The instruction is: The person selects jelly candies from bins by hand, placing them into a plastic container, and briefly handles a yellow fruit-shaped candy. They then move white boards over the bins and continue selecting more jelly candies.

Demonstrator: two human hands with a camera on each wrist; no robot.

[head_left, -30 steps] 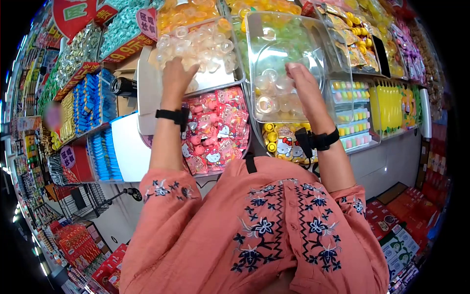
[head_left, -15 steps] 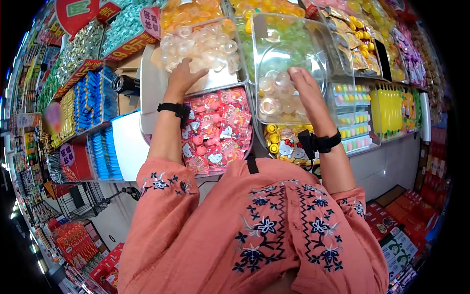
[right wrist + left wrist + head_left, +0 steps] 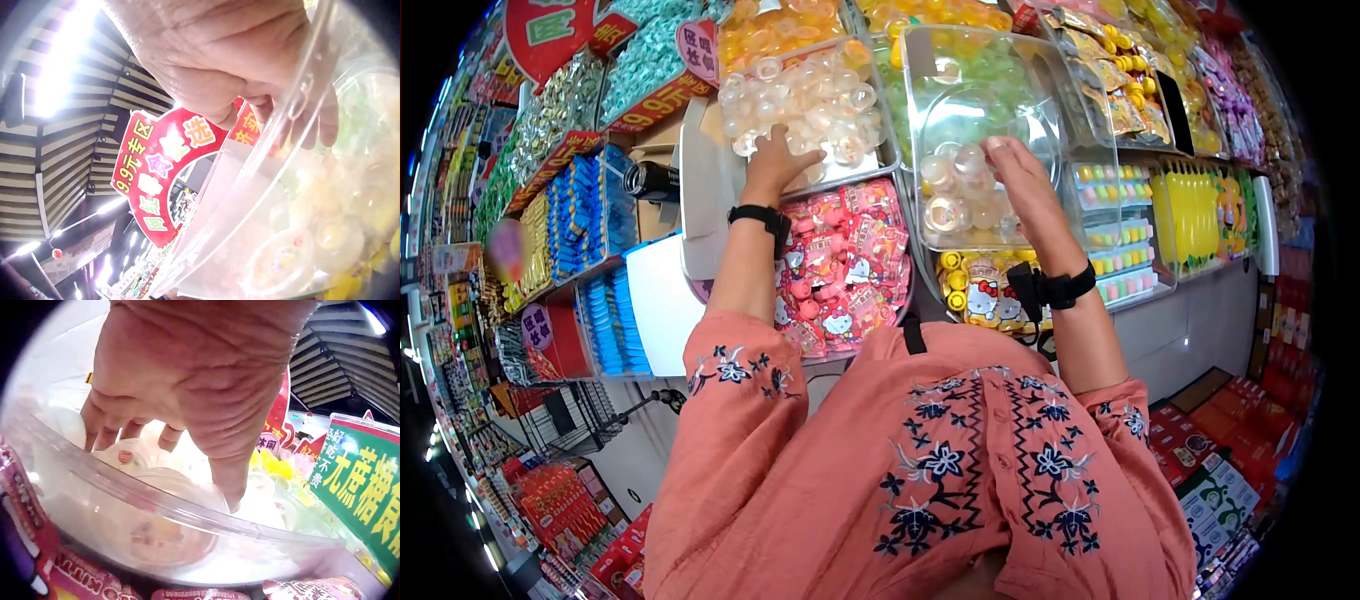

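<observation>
Jelly cups [image 3: 820, 100] under left hand [image 3: 775, 160] — touching.

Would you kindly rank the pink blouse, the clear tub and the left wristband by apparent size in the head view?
1. pink blouse, though nearest the camera
2. clear tub
3. left wristband

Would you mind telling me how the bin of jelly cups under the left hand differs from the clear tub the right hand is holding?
The shelf bin sits in the display, heaped with jelly cups, and the left hand reaches into it. The clear tub is lifted and tilted, gripped at its rim by the right hand, with only a few cups gathered at its low end. Both are clear plastic holding the same pale jelly cups.
</observation>
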